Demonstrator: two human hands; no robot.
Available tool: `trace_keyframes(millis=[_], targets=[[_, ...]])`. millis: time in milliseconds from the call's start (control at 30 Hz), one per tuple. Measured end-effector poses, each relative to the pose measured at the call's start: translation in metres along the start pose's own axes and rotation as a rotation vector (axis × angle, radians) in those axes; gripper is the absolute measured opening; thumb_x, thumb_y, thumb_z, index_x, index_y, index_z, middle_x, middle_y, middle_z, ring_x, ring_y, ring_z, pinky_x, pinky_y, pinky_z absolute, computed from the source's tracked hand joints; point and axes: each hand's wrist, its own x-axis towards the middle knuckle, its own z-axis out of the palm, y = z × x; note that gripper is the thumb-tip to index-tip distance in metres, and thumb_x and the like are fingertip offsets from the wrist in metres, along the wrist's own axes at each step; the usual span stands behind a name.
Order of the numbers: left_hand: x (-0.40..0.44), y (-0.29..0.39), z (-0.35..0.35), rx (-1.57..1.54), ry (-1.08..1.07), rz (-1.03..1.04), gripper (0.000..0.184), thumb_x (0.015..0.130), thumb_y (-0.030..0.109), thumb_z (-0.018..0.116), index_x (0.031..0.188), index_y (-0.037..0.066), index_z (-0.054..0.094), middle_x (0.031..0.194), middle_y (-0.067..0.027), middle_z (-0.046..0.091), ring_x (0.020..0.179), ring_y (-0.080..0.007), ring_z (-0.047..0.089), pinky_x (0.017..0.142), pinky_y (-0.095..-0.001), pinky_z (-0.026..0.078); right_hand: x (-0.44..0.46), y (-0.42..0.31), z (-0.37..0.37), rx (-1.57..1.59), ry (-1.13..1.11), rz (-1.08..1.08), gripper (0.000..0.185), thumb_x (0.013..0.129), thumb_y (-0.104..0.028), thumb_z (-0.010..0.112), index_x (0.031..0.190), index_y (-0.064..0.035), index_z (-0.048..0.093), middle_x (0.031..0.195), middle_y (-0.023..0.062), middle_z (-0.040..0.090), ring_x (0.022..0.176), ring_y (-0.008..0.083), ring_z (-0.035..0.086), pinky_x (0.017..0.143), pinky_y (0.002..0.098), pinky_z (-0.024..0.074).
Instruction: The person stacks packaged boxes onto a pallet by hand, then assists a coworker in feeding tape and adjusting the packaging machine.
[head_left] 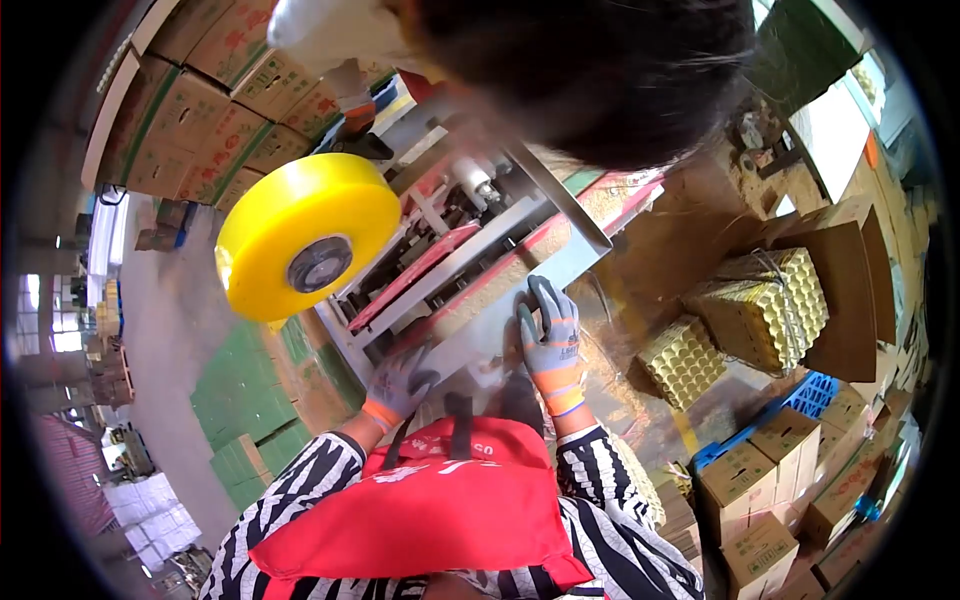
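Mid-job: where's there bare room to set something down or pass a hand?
Grey floor left of the green panels looks open; the metal ledge between the left hand and right hand looks passable. Crowded: the right side, with egg trays and cartons, and the machine rails beside the yellow roll.

Heavy fisheye: black vignette in corners, edges bowed. Mostly bright, uneven. Small rectangular white windows [66,332] at left blown out; flat white panel [835,140] upper right near clipping. Silver metal machine frame [572,262] has pale sheen, glossy yellow tape roll [300,222] glare. Close dark-haired head [600,75] soft, underexposed.
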Motion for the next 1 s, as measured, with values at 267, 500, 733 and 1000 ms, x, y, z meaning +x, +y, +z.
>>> trace_keyframes(millis=[267, 500, 733, 1000], targets=[[0.001, 0.008, -0.002, -0.034, -0.196, -0.195, 0.080, 0.079, 0.032, 0.069, 0.148, 0.011, 0.035, 0.140, -0.0179, 0.046, 0.129, -0.0336, 0.045, 0.109, -0.0418, 0.036, -0.003, 0.018, -0.006, 0.079, -0.026, -0.067, 0.048, 0.077, -0.009, 0.068, 0.124, -0.0079, 0.060, 0.126, 0.0165, 0.056, 0.115, 0.0360, 0.053, 0.098, 0.0447, 0.0430], [0.009, -0.001, 0.007, 0.179, 0.143, 0.358, 0.072, 0.078, 0.027, 0.064, 0.140, 0.001, 0.039, 0.146, -0.0276, 0.036, 0.133, -0.0475, 0.035, 0.111, -0.0574, 0.025, -0.010, 0.032, 0.003, 0.136, 0.075, -0.136, 0.042, 0.074, -0.006, 0.070, 0.116, -0.0051, 0.064, 0.118, 0.0156, 0.061, 0.110, 0.0341, 0.058, 0.093, 0.0441, 0.0469], [-0.004, -0.004, 0.012, 0.272, 0.027, 0.375, 0.058, 0.078, 0.031, 0.061, 0.126, 0.000, 0.048, 0.147, -0.0278, 0.034, 0.134, -0.0494, 0.032, 0.110, -0.0620, 0.020, -0.007, 0.030, -0.001, 0.183, 0.081, -0.099, 0.040, 0.074, -0.003, 0.071, 0.114, -0.0045, 0.066, 0.117, 0.0147, 0.062, 0.109, 0.0338, 0.059, 0.092, 0.0430, 0.0481], [0.000, 0.000, 0.010, 0.354, 0.071, 0.460, 0.058, 0.079, 0.031, 0.061, 0.127, 0.001, 0.049, 0.146, -0.0244, 0.037, 0.131, -0.0458, 0.036, 0.108, -0.0595, 0.023, -0.010, 0.034, 0.001, 0.197, 0.046, -0.098, 0.043, 0.074, -0.005, 0.070, 0.117, -0.0050, 0.064, 0.122, 0.0157, 0.059, 0.113, 0.0354, 0.056, 0.095, 0.0441, 0.0462]])
